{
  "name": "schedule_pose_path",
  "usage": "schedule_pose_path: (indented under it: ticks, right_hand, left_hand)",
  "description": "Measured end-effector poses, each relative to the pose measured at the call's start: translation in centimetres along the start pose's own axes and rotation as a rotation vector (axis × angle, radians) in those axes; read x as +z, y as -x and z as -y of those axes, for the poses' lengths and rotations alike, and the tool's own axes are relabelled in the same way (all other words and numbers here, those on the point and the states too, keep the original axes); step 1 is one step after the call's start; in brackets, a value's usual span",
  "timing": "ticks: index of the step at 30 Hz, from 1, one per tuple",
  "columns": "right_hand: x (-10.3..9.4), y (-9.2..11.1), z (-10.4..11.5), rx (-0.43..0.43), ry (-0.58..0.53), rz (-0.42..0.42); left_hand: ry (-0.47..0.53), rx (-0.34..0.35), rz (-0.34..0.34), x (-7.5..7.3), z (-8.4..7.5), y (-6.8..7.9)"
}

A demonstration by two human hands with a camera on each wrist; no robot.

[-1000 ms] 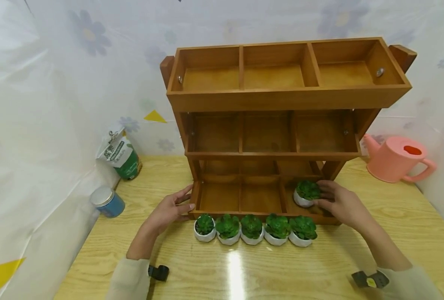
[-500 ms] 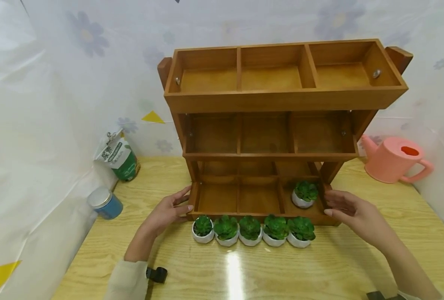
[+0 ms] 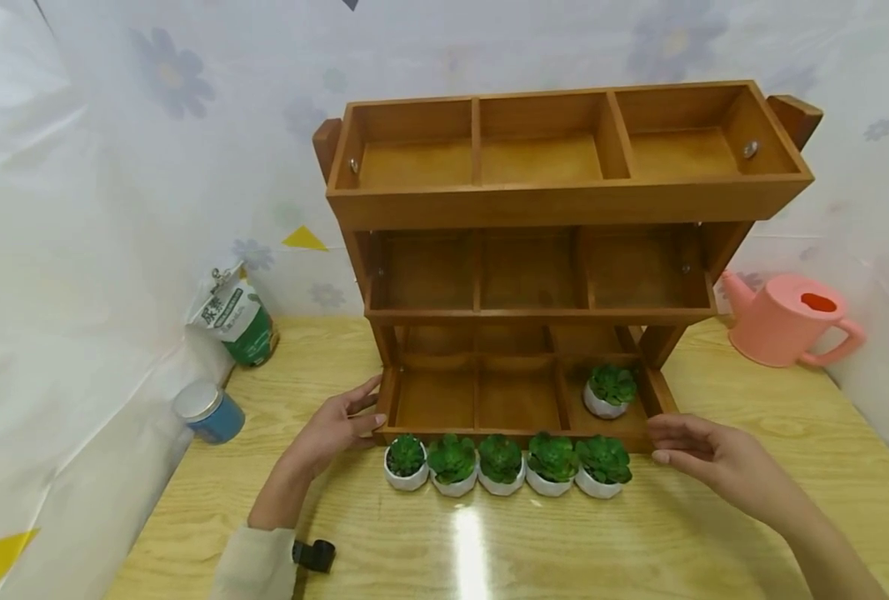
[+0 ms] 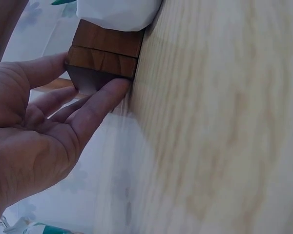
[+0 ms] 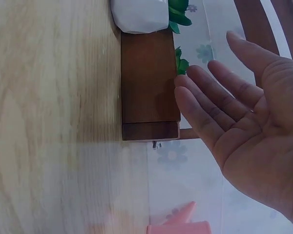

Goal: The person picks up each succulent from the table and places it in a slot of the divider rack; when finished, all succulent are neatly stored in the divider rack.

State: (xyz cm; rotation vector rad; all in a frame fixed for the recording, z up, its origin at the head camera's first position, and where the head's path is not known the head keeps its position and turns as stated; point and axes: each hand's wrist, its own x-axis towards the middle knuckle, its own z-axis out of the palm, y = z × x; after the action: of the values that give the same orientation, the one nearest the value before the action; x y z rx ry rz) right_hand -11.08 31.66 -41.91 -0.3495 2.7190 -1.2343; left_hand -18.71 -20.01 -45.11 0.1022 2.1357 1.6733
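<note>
A brown wooden three-tier shelf (image 3: 564,205) with divided compartments stands at the back of the table. In its bottom right compartment sits a potted succulent (image 3: 609,393) in a white faceted pot. Several similar ones, such as the rightmost potted succulent (image 3: 601,467), line up along the shelf's front. My left hand (image 3: 335,429) rests its thumb and nearly straight fingers against the bottom tier's left end; the left wrist view shows the fingertips (image 4: 118,87) at that wooden end. My right hand (image 3: 725,467), fingers extended, holds nothing beside the front right corner of the bottom tier.
A pink watering can (image 3: 785,321) stands on the right. To the left are a green and white pouch (image 3: 242,321) with a clip and a blue jar (image 3: 215,417) with a pale lid. Flower-patterned sheeting (image 3: 189,167) hangs behind and at the sides.
My right hand has let go of the succulent in the bottom right compartment and moved right and toward me, past the tier's right end. The left hand stays at the left end.
</note>
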Motion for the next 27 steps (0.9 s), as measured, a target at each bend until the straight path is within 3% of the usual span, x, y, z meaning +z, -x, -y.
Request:
schedule_pose_path:
  ticks: [6,15,21,27]
  right_hand:
    - [0.5,0.3,-0.4,-0.002,-0.060,0.109]
    - [1.3,0.1,-1.1,-0.065,-0.130,0.191]
    - [2.0,-0.3,-1.6,-0.034,-0.178,0.276]
    - [2.7,-0.6,-1.6,0.011,-0.136,0.299]
  left_hand:
    - [-0.008,-0.007,-0.004,0.0,-0.1,0.2]
    - [-0.012,-0.005,0.010,0.0,-0.2,0.2]
    - [0.011,-0.015,0.016,0.0,-0.2,0.2]
    - [0.014,-0.012,0.028,-0.1,-0.1,0.0]
